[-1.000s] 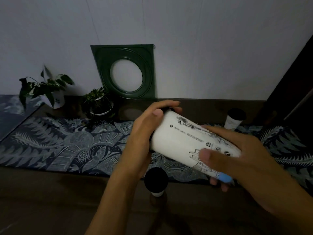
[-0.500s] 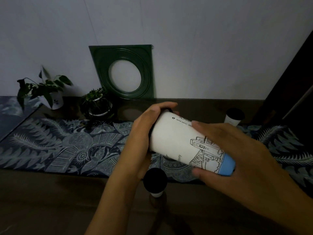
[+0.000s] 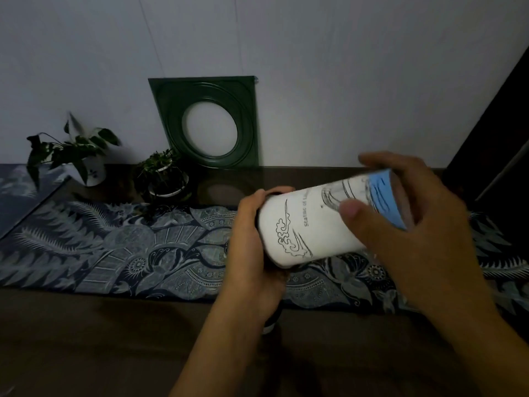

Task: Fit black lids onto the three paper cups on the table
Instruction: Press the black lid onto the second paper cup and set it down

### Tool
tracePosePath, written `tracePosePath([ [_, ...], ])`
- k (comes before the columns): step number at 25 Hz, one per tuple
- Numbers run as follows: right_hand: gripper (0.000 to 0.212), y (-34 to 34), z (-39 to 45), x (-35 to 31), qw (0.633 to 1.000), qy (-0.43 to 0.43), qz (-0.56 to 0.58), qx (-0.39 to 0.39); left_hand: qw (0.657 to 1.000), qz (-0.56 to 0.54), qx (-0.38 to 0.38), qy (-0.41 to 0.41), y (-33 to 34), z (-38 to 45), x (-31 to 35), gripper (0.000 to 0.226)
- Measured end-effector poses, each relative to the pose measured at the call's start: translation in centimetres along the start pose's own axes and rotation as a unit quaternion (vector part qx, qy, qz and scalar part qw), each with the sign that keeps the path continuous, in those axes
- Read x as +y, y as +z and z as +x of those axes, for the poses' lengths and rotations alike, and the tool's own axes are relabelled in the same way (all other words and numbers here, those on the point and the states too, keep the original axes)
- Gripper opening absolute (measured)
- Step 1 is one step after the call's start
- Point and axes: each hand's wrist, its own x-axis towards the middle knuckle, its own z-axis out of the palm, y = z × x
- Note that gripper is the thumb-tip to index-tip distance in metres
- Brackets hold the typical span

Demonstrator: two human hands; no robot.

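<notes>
From the head view, I see a white paper cup [image 3: 315, 224] held on its side in the air above the patterned table runner [image 3: 114, 253], its mouth end to the left and its blue-banded base up and to the right; the cup carries line drawings and a strip of small print. The left hand [image 3: 252, 253] is cupped over the mouth end, palm and fingers wrapped around the rim; a sliver of black lid [image 3: 274, 192] shows at the top of that rim, under the fingers, though I cannot tell how far it is seated. The right hand [image 3: 406, 224] is clamped on the base end, thumb across the near side of the cup wall and fingers over the far side of the blue band; this hand and the base are motion-blurred.

Below the left wrist I see a small piece of a second cup [image 3: 270, 325] standing on the dark table [image 3: 86, 339]; most of it is hidden by the forearm. At the back, against the wall, leans a green square frame [image 3: 206, 90] with a round opening; to its left stand two potted plants [image 3: 163, 179], the nearer one just beside the frame.
</notes>
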Motion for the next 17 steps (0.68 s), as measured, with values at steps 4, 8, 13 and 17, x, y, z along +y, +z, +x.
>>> tracePosePath([
  [4, 0.073, 0.3, 2.9, 0.0, 0.974, -0.129, 0.170, -0.077, 0.966, -0.123, -0.064, -0.219, 0.9, -0.1, -0.2, 0.039],
  [8, 0.081, 0.8, 4.9, -0.5, 0.950, -0.104, 0.240, -0.172, 0.927, -0.201, -0.135, -0.287, 1.4, -0.3, -0.6, 0.052],
  [13, 0.069, 2.9, 4.6, -0.4, 0.977, -0.117, 0.175, 0.017, 0.971, -0.215, -0.038, -0.101, 2.0, -0.2, -1.6, 0.048],
  [17, 0.055, 4.2, 3.8, -1.4, 0.972, -0.098, 0.164, 0.139, 0.983, -0.176, 0.043, 0.038, 2.4, -0.4, -2.2, 0.033],
])
